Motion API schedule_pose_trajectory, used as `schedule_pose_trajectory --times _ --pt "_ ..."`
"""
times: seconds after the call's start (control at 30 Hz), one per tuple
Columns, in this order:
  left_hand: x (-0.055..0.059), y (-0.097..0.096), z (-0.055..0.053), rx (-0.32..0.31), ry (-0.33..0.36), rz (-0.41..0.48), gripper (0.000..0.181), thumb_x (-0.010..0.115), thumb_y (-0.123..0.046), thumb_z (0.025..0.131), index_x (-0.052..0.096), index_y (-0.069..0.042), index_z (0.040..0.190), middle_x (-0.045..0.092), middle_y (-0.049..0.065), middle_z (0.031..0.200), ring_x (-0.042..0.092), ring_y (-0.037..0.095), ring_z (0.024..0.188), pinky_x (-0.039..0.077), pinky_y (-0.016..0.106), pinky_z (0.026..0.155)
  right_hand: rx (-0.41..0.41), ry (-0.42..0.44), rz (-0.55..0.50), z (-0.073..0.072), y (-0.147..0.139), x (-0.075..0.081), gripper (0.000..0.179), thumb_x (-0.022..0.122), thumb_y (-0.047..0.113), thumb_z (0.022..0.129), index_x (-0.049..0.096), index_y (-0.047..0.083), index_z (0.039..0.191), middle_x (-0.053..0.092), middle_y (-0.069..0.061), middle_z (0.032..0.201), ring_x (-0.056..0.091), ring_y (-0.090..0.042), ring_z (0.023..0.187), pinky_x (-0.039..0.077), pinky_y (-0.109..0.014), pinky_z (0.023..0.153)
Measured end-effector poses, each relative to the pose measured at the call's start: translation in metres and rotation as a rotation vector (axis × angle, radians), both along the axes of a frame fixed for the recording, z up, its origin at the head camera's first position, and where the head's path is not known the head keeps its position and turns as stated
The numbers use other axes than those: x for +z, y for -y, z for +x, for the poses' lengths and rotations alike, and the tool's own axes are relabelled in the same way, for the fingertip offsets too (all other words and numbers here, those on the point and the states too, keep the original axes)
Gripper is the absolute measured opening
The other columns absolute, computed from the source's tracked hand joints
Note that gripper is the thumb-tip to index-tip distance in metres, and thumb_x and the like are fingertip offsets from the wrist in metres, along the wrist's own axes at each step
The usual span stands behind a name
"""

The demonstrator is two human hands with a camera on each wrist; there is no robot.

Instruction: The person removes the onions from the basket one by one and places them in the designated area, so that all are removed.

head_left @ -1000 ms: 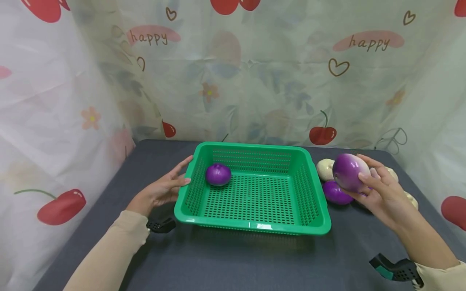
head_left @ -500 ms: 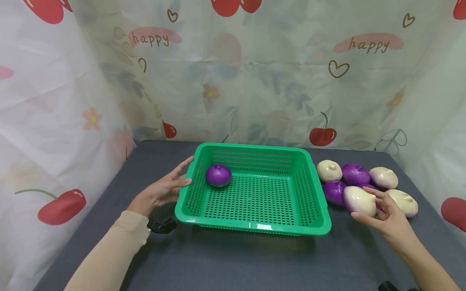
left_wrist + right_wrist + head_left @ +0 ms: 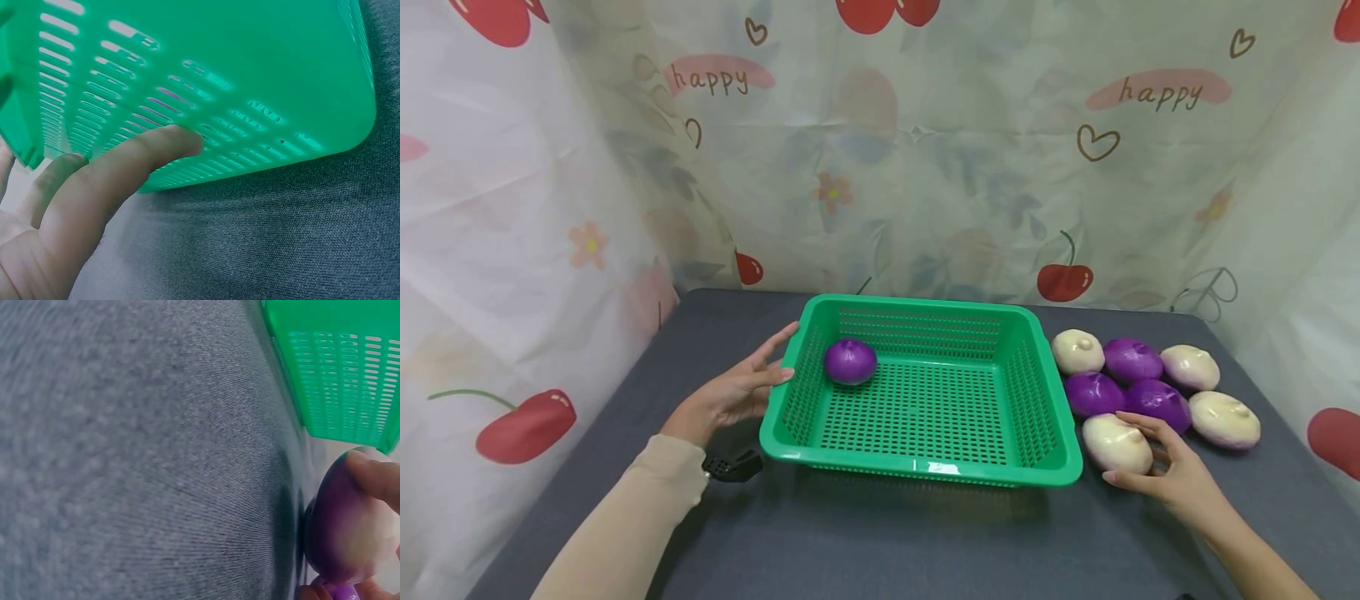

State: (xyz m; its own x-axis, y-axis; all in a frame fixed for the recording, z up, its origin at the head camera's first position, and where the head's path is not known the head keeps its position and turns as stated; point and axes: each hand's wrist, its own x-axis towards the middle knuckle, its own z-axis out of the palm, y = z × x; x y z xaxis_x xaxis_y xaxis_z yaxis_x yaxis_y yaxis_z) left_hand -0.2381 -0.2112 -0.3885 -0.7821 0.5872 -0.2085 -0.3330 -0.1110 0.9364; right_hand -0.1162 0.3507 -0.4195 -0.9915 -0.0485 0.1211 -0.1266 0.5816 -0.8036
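A green slotted basket point(image 3: 925, 467) stands mid-table with one purple onion point(image 3: 850, 362) in its far left corner. My left hand point(image 3: 733, 390) lies with straight fingers against the basket's left wall; in the left wrist view the fingers point(image 3: 125, 169) touch the green wall point(image 3: 250, 62). My right hand point(image 3: 1161, 467) grips a white-and-purple onion point(image 3: 1116, 443) that sits on the table by the basket's front right corner. The right wrist view shows that onion point(image 3: 344, 531) pinched between fingertips point(image 3: 375, 475), with the basket point(image 3: 337, 369) beyond it.
Right of the basket lie several more onions: white ones point(image 3: 1077, 351) point(image 3: 1191, 367) point(image 3: 1225, 419) and purple ones point(image 3: 1132, 359) point(image 3: 1093, 393) point(image 3: 1159, 402). The grey table point(image 3: 880, 542) is enclosed by printed curtains point(image 3: 925, 167) on the left, back and right.
My right hand brought the white-and-purple onion down from the air to the table, nearer me beside the basket's front right corner. The left hand and basket stayed put.
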Motion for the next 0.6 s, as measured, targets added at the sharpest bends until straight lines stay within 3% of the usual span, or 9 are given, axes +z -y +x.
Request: schedule_pose_trajectory --times 0.6 --pt "0.0013 -0.0002 0.0006 0.000 0.004 0.006 0.076 0.045 -0.006 0.102 0.006 -0.048 0.152 0.011 0.011 0.162 0.049 0.042 0.127 0.048 0.060 0.092 0.033 0.008 0.020 -0.0007 -0.0016 -0.0070 0.077 0.083 0.010 0.075 0.042 0.007 0.140 0.041 0.034 0.126 0.047 0.015 0.099 0.046 -0.013 0.071"
